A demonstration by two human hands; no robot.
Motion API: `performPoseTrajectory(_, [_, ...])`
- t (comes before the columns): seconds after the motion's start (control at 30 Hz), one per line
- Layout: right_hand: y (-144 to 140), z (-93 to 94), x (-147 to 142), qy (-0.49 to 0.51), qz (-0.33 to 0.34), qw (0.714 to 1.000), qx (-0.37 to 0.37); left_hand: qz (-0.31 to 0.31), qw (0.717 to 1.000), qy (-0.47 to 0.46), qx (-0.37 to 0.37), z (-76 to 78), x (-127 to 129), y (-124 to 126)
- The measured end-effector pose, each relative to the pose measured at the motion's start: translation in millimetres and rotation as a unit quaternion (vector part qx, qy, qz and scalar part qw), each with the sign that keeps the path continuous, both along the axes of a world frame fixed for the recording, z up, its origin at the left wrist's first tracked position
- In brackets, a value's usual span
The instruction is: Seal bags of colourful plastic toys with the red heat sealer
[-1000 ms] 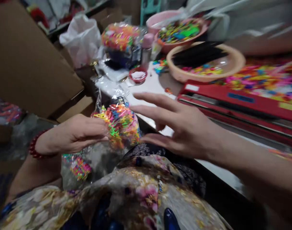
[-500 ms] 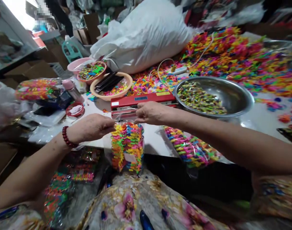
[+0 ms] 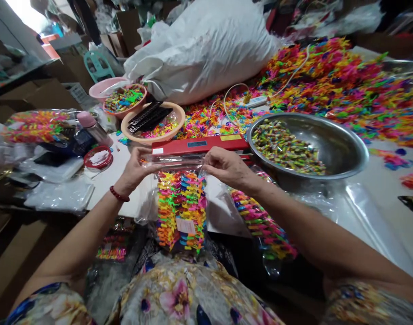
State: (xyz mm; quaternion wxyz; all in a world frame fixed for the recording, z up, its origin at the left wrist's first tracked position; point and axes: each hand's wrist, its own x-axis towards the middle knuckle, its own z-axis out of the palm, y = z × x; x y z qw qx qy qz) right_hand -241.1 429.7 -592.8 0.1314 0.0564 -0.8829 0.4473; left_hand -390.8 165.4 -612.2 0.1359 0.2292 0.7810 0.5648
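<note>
Between my two hands a clear plastic bag (image 3: 181,207) packed with rows of small colourful plastic pieces hangs at the table's front edge, a white label showing on it. My left hand (image 3: 138,168) pinches the left corner of the bag's open end, thumb toward the middle. The right corner is pinched by my right hand (image 3: 225,169). Stretched flat, the bag's mouth lies at the front of a red heat sealer (image 3: 206,143). Whether the film is inside the sealer's slot I cannot tell.
A second filled bag (image 3: 260,216) lies under my right forearm. Right of the sealer stands a steel bowl (image 3: 345,149) of small pieces. Behind are a peach basin (image 3: 179,119), a big white sack (image 3: 206,54) and heaped colourful pieces (image 3: 328,85). A red round tub (image 3: 98,158) sits left.
My hands have moved apart and the bag's mouth is now pulled wide and flat between them. My left hand has gone from a closed fist shape to a thumb pinch.
</note>
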Motion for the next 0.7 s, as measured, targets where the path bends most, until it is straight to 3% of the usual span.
performPoseTrajectory(0.07, [0,0.0,0,-0.008,0.008,1.0,-0.006,-0.016,0.989,-0.147,0.027,-19.0,2,5])
performPoseTrajectory(0.13, [0,1.4,2,-0.021,0.015,1.0,-0.01,-0.077,0.961,-0.264,0.038,-32.4,2,12])
performPoseTrajectory(0.27, [2,-2.4,4,-0.049,0.007,0.995,-0.085,-0.165,0.911,-0.368,0.086,-46.9,2,30])
performPoseTrajectory(0.4, [14,-21.9,5,-0.108,-0.076,0.961,-0.243,-0.078,0.904,-0.404,0.115,-60.6,11,50])
performPoseTrajectory(0.53, [24,-46.1,8,-0.185,-0.215,0.877,-0.387,0.029,0.887,-0.42,0.189,-72.0,31,63])
performPoseTrajectory(0.7, [16,-67.9,14,-0.302,-0.157,0.861,-0.378,0.09,0.852,-0.442,0.267,-77.1,57,77])
